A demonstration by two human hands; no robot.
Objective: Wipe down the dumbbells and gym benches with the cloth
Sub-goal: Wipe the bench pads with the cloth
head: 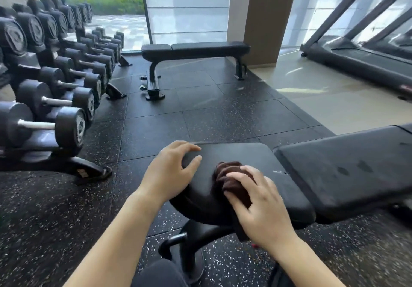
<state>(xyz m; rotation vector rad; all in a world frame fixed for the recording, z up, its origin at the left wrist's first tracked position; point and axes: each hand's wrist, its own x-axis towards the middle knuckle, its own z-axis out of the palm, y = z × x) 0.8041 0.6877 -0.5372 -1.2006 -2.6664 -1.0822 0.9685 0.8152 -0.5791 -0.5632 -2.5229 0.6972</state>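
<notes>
A black padded gym bench (334,166) runs from the lower middle toward the right. On its seat pad lies a bunched dark brown cloth (231,177), pressed down under my right hand (258,206). My left hand (171,170) rests on the seat pad's left edge with fingers spread and nothing in it. Along the left stands a rack of black dumbbells (51,113) in two tiers. A second flat bench (196,50) stands farther back by the window.
Black speckled rubber tiles (200,117) cover the floor between the benches and the rack. A tan pillar (263,14) rises behind the far bench. A treadmill (361,63) sits at the right on pale floor. The rack's feet stick out onto the tiles.
</notes>
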